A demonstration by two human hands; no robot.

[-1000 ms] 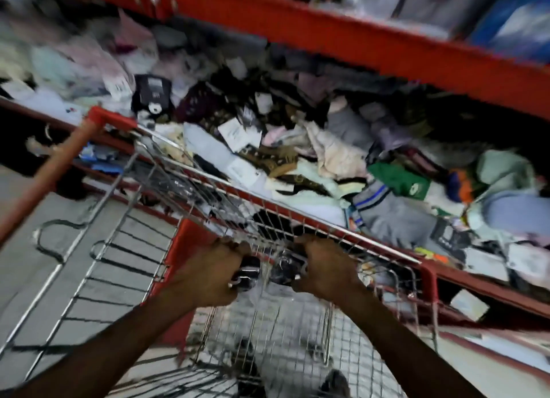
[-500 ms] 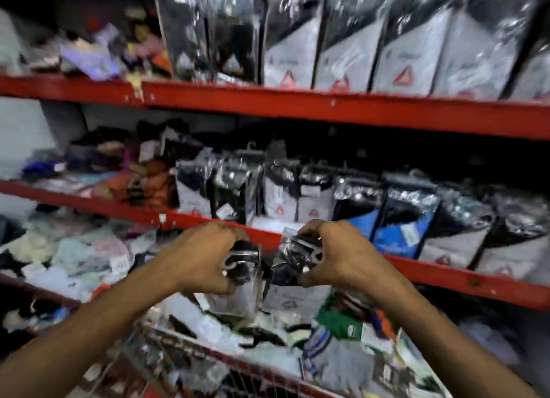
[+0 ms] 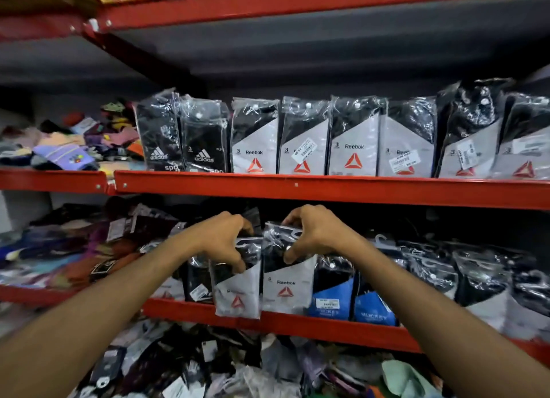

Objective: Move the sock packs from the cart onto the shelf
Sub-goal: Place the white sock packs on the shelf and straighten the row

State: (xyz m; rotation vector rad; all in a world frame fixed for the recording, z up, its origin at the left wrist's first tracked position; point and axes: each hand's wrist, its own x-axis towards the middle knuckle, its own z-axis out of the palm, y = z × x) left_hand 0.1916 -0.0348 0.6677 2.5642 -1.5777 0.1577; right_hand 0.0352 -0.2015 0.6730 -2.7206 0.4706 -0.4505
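My left hand grips the top of a black-and-grey Reebok sock pack in clear plastic. My right hand grips the top of a second, similar sock pack right beside it. Both packs hang upright side by side in front of the middle red shelf, their lower ends overlapping its front edge. The cart is out of view.
Blue and black sock packs stand in a row on the middle shelf to the right. The upper shelf holds Adidas and Reebok packs. Loose coloured socks lie at the left, and a jumbled sock pile fills the lowest shelf.
Both hands lifted the two packs out of the cart and up to the middle shelf. The view rose from the cart to the shelves.
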